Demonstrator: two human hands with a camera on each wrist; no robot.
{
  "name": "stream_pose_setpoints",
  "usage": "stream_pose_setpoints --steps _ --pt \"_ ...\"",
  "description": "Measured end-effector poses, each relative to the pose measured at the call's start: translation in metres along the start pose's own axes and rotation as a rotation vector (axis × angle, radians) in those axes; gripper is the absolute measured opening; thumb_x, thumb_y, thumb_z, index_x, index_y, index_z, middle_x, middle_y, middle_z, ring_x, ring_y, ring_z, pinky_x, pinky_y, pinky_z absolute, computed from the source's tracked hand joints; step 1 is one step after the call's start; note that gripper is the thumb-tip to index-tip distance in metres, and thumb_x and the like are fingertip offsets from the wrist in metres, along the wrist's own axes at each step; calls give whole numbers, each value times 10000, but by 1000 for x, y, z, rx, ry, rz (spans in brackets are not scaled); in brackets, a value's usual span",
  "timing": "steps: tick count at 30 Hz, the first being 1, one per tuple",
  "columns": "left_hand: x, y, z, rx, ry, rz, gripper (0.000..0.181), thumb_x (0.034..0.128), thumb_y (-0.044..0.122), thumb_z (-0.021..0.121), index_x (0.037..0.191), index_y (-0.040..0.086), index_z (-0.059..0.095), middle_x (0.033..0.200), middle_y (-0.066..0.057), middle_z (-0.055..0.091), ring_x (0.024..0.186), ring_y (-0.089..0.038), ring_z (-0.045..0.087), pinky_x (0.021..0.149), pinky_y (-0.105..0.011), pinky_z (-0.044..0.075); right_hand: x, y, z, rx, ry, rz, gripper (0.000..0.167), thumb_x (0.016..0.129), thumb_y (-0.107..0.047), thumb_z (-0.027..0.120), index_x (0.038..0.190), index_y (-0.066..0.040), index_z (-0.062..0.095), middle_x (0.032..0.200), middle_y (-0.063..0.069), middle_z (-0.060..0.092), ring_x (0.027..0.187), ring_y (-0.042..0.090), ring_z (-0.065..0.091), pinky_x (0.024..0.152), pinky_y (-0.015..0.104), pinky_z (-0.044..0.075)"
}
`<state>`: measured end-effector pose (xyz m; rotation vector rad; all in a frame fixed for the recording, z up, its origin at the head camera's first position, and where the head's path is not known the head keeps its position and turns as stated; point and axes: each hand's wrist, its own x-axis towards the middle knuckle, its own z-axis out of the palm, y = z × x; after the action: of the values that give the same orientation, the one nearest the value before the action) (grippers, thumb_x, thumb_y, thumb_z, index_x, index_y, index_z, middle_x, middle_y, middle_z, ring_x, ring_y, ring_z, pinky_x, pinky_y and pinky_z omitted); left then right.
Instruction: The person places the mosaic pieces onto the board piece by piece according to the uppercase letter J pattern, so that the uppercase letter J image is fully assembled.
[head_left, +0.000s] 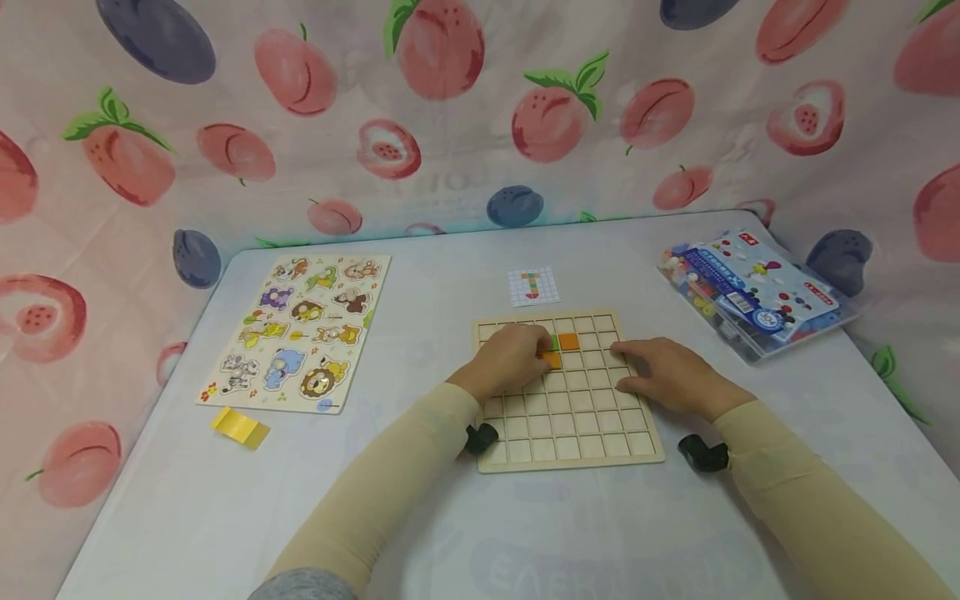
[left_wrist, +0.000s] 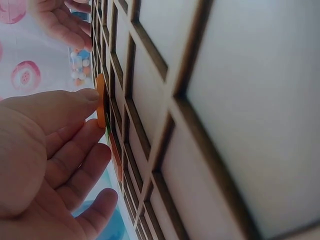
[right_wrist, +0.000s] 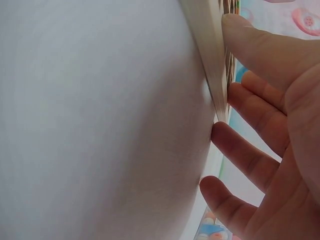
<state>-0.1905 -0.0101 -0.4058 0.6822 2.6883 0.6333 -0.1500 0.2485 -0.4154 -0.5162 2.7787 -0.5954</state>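
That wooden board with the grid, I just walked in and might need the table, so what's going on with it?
A person's left hand pinches an orange square tile at the wooden grid board, while the right hand touches the board's right edge. Another orange tile and a green tile sit side by side on it. Beyond the board lies a small gridded pattern card. Most of the visible squares are unfilled.

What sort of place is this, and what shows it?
Probably a play or learning area: a pale, flat wooden grid board, a cream rectangular board of animal pictures and a clear plastic box of colourful pieces suggest it.
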Motion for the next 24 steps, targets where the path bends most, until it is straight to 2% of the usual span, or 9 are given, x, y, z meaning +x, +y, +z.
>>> stream_pose_setpoints --steps 11,19,24 --pt "0 2 0 12 -3 7 276 937 213 714 1191 104 698 1017 29 667 878 -137 563 808 -270 476 0 0 0 4 -1 -8 593 928 -283 724 1420 -10 535 1387 251 544 1284 476 470 1052 608 357" --pt "-3 -1 0 -1 16 30 284 941 193 703 1206 93 700 1084 11 681 967 -128 584 892 -276 478 1 1 2 -7 2 -17 594 928 -279 726 1419 -5 535 1384 246 550 1279 475 477 1044 608 365" --pt "-5 -3 -1 -22 19 19 285 939 191 702 1206 93 698 1098 10 680 991 -136 590 903 -276 479 0 -1 1 -5 -3 -9 595 927 -270 725 1420 1 531 1386 246 548 1283 475 474 1049 609 360"
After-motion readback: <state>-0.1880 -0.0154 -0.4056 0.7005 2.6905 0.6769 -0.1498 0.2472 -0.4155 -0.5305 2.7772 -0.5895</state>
